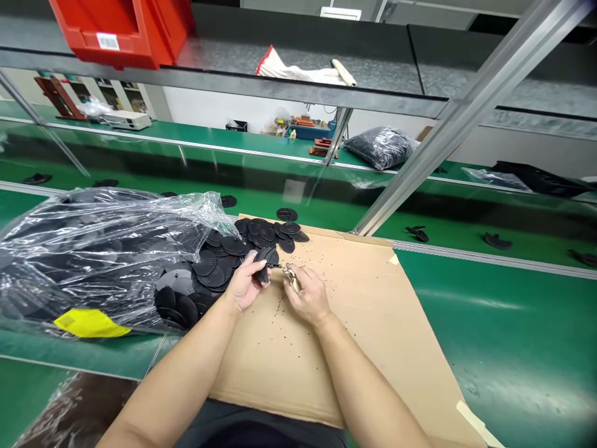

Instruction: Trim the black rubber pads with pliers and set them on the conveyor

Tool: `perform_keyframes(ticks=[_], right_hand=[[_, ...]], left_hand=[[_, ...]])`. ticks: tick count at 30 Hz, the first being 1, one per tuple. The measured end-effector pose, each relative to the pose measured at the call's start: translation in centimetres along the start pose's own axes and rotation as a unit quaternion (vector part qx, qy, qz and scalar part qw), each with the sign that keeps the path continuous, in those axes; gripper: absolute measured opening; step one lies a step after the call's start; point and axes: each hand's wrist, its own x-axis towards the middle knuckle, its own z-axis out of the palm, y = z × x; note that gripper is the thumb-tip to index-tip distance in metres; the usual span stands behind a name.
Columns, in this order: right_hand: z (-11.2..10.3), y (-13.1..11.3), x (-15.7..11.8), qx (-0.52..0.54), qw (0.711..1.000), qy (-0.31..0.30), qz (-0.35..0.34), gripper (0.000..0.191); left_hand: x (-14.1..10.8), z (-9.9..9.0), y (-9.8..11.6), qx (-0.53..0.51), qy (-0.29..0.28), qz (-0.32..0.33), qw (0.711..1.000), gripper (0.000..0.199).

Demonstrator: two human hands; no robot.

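In my left hand (246,283), fingers closed, are black round plastic discs (265,261); how many are stacked there I cannot tell. My right hand (308,294) is wrapped around a small pair of nippers (292,279) with pale handles. Their metal jaws point left and meet the edge of the held discs. Below both hands lies a cardboard sheet (280,367), sprinkled with tiny black scraps. Beside my left hand, a heap of black discs (217,261) spills out of a clear plastic bag (107,236).
A yellow label (93,323) lies on the bag. Beyond the cardboard, a green conveyor (326,218) carries scattered black parts. A slanted metal post (448,130) rises at the right. Overhead, a shelf (224,43) holds a red bin (116,37) and a white glove (298,71).
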Motion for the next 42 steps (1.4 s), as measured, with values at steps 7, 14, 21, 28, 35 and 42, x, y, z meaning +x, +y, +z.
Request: perform_keyframes(ticks=[7,14,21,28,35,42], right_hand=[[-0.02,0.01,-0.08,-0.011,1.000,-0.004,-0.005,0.029],[-0.22,0.25,-0.08,-0.013,1.000,-0.028,0.004,0.028],[-0.52,0.32,0.03,-0.011,0.999,-0.047,0.012,0.030],[-0.62,0.51,0.03,-0.005,0.998,-0.066,0.024,0.032],[-0.15,0.60,-0.18,0.035,0.996,-0.048,0.065,0.032],[-0.30,0.63,-0.10,0.065,0.994,-0.013,0.090,0.027]], left_hand=[[-0.04,0.08,0.08,0.001,-0.008,-0.011,1.000,0.037],[-0.22,0.41,0.15,0.018,0.002,0.002,1.000,0.039],[-0.42,0.55,0.09,0.025,0.011,0.017,0.999,0.045],[-0.19,0.17,-0.14,0.016,0.002,0.023,1.000,0.043],[-0.18,0.21,-0.33,0.049,-0.007,0.037,0.998,0.046],[0.01,0.15,-0.34,0.034,0.000,0.074,0.997,0.036]])
